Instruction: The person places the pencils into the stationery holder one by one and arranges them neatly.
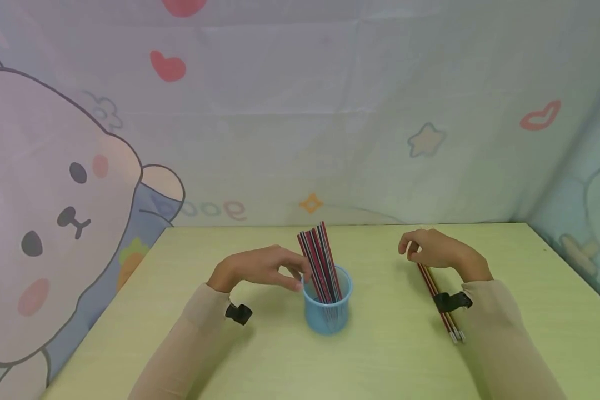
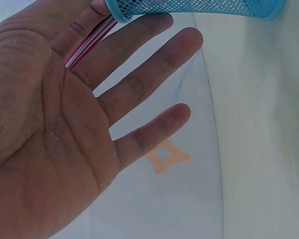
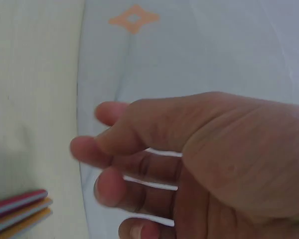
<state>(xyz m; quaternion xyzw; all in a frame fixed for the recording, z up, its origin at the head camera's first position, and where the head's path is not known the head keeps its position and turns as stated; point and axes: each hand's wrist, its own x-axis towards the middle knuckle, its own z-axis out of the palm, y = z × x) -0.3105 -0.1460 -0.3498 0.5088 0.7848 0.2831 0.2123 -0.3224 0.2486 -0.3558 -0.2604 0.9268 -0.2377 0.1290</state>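
A light-blue mesh pencil cup (image 1: 325, 322) stands on the table with a bunch of red-and-black striped pencils (image 1: 319, 261) leaning in it. At its left rim is my left hand (image 1: 265, 266), thumb and fingertips right beside the pencils. In the left wrist view its fingers (image 2: 134, 89) stretch out loosely, some near the cup's rim (image 2: 199, 7). My right hand (image 1: 432, 248) hovers with loosely bent fingers and holds nothing. Below it lie a few striped pencils (image 1: 431, 286) in red and yellow, partly hidden by the wrist strap; their ends (image 3: 22, 213) show in the right wrist view.
The pale yellow table (image 1: 380, 355) reaches back to a printed cloth (image 1: 290, 139) that hangs behind it. Another cloth (image 1: 585, 183) closes off the right side. Black straps (image 1: 239, 314) sit on both wrists, over beige sleeves.
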